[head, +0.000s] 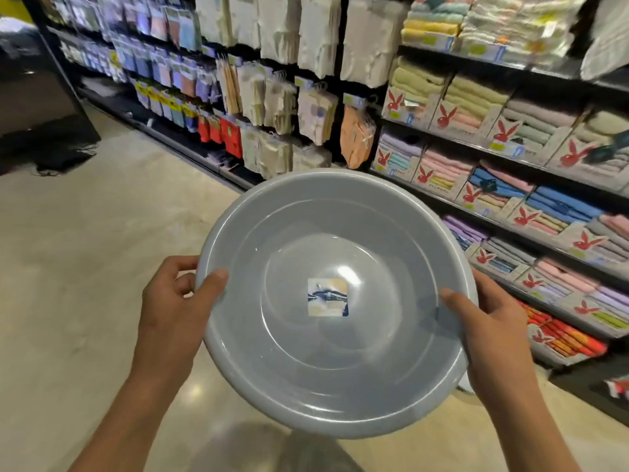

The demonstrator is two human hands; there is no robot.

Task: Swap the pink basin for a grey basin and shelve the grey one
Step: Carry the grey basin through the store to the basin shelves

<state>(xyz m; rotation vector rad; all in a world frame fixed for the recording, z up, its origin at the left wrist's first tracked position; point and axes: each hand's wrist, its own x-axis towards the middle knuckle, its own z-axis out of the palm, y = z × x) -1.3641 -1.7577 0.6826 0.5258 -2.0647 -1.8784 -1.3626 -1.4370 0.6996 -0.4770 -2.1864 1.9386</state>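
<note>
A round grey basin (335, 362) fills the middle of the view, open side facing me, with a small square label stuck in its bottom. My left hand (170, 301) grips its left rim, thumb lying inside the bowl. On the opposite rim my right hand (493, 321) holds it the same way. The basin hangs in the air above the shop floor. No pink basin is in view.
Dark store shelving (531, 165) runs along the right with boxes of folded towels in many colours. Hanging packets of cloths (258, 97) line the rack further back. Beige polished floor (85, 250) stretches left. A pale round object (609, 39) shows at the top right edge.
</note>
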